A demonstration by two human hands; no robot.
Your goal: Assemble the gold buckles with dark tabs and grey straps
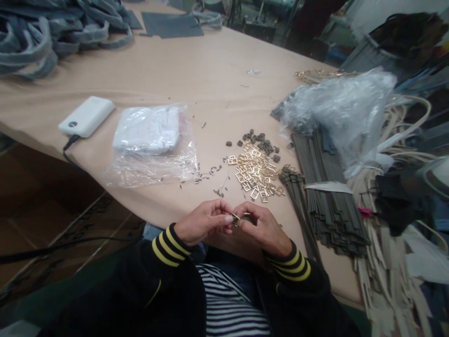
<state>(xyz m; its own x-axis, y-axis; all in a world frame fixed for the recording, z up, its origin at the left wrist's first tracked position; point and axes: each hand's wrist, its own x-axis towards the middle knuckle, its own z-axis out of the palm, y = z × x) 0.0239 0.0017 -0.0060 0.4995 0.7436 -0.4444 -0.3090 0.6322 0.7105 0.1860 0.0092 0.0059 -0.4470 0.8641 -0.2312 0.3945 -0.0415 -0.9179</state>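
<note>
My left hand (206, 222) pinches a small gold buckle (236, 219) between thumb and fingers, just over the table's near edge. Close against it, my right hand (261, 227) has its fingers closed round the end of a dark strap (249, 218), with fingertips touching the buckle; most of the strap is hidden by the fingers. Beyond both hands lies a heap of gold buckles (254, 173). Dark strap loops (266, 146) are gathered at the heap's far side. Little dark bits (210, 174) are scattered left of it.
On the right lie a banded bundle of dark straps (326, 206), pale straps (379, 262) and a clear plastic bag (336, 103). To the left are a bagged white packet (147, 128) and a white power bank (87, 116) with a cable. Grey straps (63, 32) pile up far left.
</note>
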